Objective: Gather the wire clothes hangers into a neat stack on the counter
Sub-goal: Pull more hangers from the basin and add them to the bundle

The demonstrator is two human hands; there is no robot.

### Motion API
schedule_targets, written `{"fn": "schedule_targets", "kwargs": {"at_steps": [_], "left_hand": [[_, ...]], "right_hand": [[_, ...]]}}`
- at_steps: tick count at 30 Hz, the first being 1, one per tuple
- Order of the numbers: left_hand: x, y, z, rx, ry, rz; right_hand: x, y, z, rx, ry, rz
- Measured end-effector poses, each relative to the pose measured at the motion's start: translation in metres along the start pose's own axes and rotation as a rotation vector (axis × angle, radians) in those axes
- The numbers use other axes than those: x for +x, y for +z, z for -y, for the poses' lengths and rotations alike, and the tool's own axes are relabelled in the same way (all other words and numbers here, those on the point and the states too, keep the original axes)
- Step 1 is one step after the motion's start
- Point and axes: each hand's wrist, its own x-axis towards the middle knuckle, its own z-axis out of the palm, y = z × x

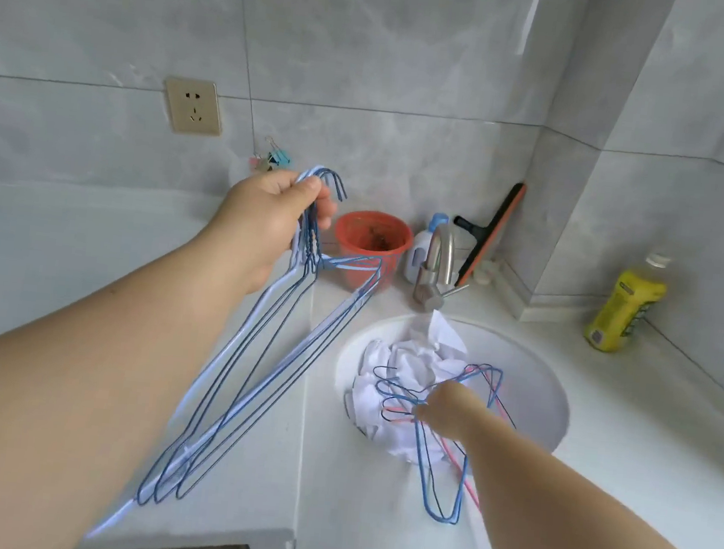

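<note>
Head view. The left hand [267, 224] is raised over the white counter [86, 245], fingers clenched around the necks of a bundle of blue wire hangers [262, 353]. Their hooks stick up above the fist; the triangular bodies hang down and toward the near counter edge, fanned slightly apart rather than aligned.

The right hand [440, 410] reaches into the round white sink [541, 382], fingers closed on a second cluster of hangers [443, 461], blue with one pink among them. That cluster lies tangled across crumpled white cloth [408, 368] in the basin, its lower ends crossing the sink's near rim.

A steel tap [437, 264] stands at the back of the sink. Behind it sit an orange bucket [372, 244] and a white bottle with a blue cap [426, 245]. A black squeegee [490, 229] leans in the tiled corner. A yellow bottle [625, 306] stands well to the right. A wall socket [194, 107] and some binder clips [272, 157] are on the back wall.
</note>
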Motion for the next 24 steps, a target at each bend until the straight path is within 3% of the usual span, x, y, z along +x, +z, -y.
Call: {"fn": "schedule_targets", "kwargs": {"at_steps": [4, 11, 14, 24], "left_hand": [[0.006, 0.0, 0.007, 0.0, -0.004, -0.051], [0.01, 0.004, 0.014, -0.007, 0.004, -0.065], [0.012, 0.004, 0.016, -0.026, 0.002, -0.061], [0.009, 0.004, 0.014, -0.077, 0.004, 0.015]], "right_hand": [[0.009, 0.038, 0.019, 0.06, -0.024, 0.103], [0.019, 0.037, 0.019, 0.265, 0.105, 0.166], [0.009, 0.028, 0.016, 0.13, 0.09, 0.229], [-0.048, -0.036, -0.019, 0.498, 0.321, -0.144]]}}
